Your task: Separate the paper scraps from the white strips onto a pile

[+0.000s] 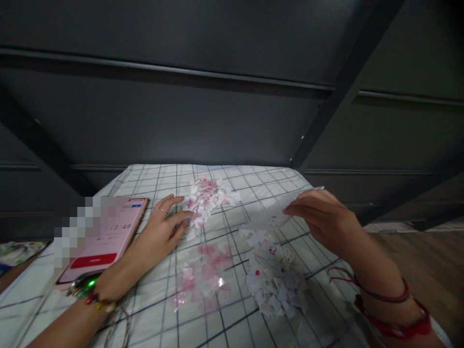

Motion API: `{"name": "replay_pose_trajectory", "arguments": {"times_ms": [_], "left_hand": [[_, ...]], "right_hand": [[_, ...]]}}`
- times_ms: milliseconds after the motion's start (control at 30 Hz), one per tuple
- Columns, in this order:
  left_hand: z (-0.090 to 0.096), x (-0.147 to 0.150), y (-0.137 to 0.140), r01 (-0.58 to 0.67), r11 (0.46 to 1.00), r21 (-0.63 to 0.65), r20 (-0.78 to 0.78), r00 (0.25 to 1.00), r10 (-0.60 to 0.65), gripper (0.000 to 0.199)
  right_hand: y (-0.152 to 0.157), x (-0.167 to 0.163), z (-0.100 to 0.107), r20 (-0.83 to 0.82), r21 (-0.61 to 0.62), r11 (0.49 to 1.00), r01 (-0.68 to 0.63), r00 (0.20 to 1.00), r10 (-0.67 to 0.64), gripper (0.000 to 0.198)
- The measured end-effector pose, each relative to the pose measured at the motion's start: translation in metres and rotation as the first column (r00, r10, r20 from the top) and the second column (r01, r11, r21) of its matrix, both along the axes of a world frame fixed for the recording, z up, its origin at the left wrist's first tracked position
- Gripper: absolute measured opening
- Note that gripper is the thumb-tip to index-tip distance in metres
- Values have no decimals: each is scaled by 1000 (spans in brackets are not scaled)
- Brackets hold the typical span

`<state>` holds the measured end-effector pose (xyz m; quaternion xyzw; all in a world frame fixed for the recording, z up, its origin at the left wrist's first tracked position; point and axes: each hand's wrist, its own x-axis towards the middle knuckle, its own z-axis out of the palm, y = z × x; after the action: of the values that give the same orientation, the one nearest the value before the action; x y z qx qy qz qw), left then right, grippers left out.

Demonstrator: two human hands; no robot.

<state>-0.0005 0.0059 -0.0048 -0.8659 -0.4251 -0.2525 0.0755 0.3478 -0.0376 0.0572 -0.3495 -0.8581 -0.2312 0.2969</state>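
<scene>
A: Landmark, quick?
B: White pile [275, 280] of paper scraps, on the checked cloth [163, 180].

A: Right hand [328, 217]?
B: Above and right of the white pile, fingers pinched on a thin white sheet [271, 210]. Sheet is tilted, blurred, hanging over the pile's far edge. Paper or plastic bag, can't tell.

A: Left hand [163, 224]?
B: Left of the white pile, fingers loosely parted, tips at the edge of the pink-and-white pile [208, 195], which lies farther back and left of the white pile. Can't tell if a scrap is pinched.

A: Anything else?
B: Glossy pink pieces [206, 278] just left of the white pile. Phone [105, 241] well off to its left.

A: Risks?
B: Scatter, mainly. Scraps look loose and light, so a fast swing of that sheet could fan the white pile apart, or its low edge could drag pieces off. A wide left-hand sweep would likely mix colours, since the glossy pieces sit so near the white pile. Red cord [340, 275] ends, right of the white pile, might snag scraps if the wrist drops.
</scene>
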Motion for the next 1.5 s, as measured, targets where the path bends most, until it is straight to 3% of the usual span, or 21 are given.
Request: {"name": "replay_pose_trajectory", "arguments": {"times_ms": [133,367,600,867,1067,1300,1500], "left_hand": [[0,0,0,1,1000,-12,1,1000,-1,31],[3,1,-2,-2,999,-36,-3,1000,2,31],[3,2,-2,-5,999,-49,8,1000,5,33],[4,2,-2,-21,996,-91,12,1000,22,32],[5,2,-2,-12,994,-106,37,999,16,30],[5,2,-4,-22,993,-120,12,1000,24,31],[5,2,-4,-13,993,-119,30,999,16,30]], "right_hand": [[0,3,-1,15,-34,999,17,1000,-17,33],[0,-6,1,-2,90,996,10,1000,-10,29],[0,-12,-1,39,72,997,20,999,-23,30],[-5,-28,2,1,22,994,-106,994,106,31],[-2,-24,-2,-2,84,996,-3,1000,3,29],[-10,-40,1,55,35,981,-189,981,187,21],[-11,-49,-1,31,117,982,-149,989,146,26]]}}
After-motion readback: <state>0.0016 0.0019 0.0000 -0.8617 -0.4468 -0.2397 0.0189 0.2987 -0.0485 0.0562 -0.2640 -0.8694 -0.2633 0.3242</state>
